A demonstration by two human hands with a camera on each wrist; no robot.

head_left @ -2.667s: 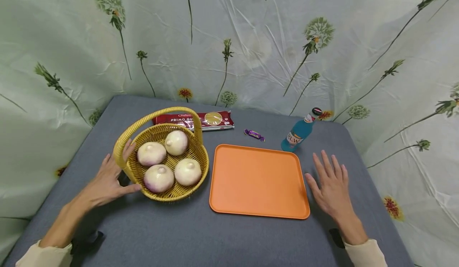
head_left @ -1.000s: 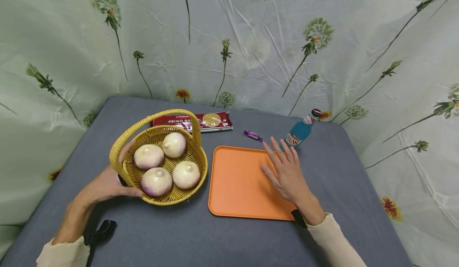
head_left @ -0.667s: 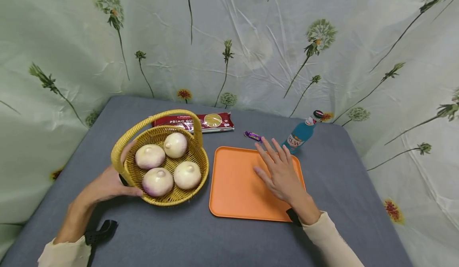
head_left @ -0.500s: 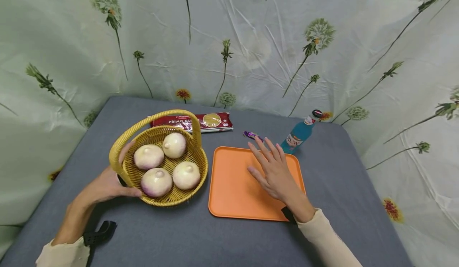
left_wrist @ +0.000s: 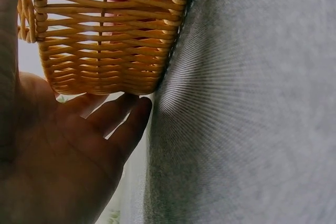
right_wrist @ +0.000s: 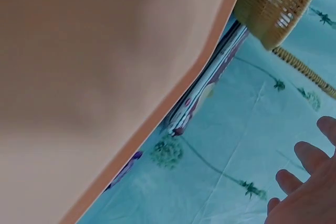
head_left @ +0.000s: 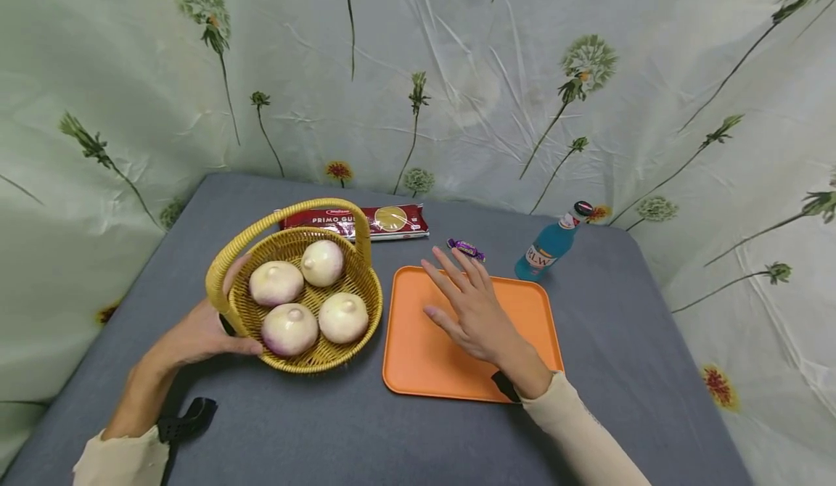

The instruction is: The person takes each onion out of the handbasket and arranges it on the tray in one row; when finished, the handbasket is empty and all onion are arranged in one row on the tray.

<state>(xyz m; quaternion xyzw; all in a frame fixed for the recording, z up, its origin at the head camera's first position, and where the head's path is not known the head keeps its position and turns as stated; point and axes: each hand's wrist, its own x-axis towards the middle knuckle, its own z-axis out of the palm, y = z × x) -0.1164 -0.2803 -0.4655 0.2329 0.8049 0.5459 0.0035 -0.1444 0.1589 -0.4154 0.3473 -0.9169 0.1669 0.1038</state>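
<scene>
Left hand [head_left: 199, 337] held basket [head_left: 358, 276]; right hand [head_left: 475, 312] hung over tray [head_left: 418, 359], fingers spread.
Basket sat on the grey counter [head_left: 326, 435], just left of the orange tray, four onions [head_left: 289, 330] inside; left thumb was on its near side, other fingers round the left wall. Red pack [head_left: 400, 223] behind basket read "PRIMO GUS", rest hidden by the handle [head_left: 261, 223]; its smaller brand mark wasn't legible. Blue bottle [head_left: 548, 248] stood beyond tray's far right corner, label showing "RLW". Purple sweet [head_left: 466, 249] lay between pack and bottle, wrapper lettering too small to read.
</scene>
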